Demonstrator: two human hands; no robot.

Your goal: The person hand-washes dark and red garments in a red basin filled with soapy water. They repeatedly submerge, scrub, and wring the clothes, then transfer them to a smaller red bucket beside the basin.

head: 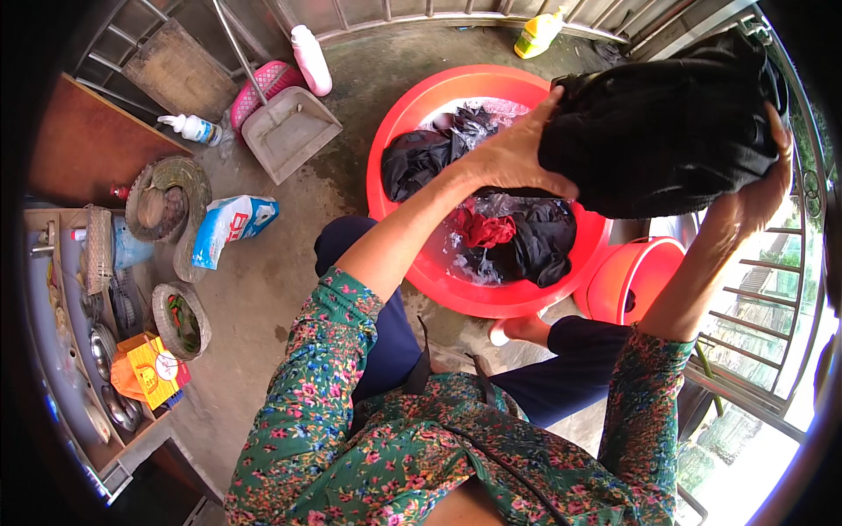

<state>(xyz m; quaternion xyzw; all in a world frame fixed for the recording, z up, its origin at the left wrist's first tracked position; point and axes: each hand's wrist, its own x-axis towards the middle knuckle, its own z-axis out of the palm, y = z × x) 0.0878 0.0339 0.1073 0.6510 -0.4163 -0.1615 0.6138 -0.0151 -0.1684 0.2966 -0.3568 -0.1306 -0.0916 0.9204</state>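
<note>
A bunched black garment [658, 138] is held up at the upper right between both hands. My left hand [526, 151] grips its left side, thumb and fingers spread over the cloth. On the garment's right side, my right hand [763, 177] has hold of the edge, its fingers partly hidden behind the fabric. Below and to the left stands a large red plastic basin [500, 306] with sudsy water. Dark wet clothes [418, 161] and a crumpled red cloth [487, 227] lie in it.
A red bucket [598, 289] touches the basin's right side. Detergent bottles [539, 33], a dustpan [293, 128] and a blue-white detergent bag [233, 227] are on the concrete floor. Baskets [204, 322] and an open drawer unit [112, 454] stand at left; metal railings [756, 322] at right.
</note>
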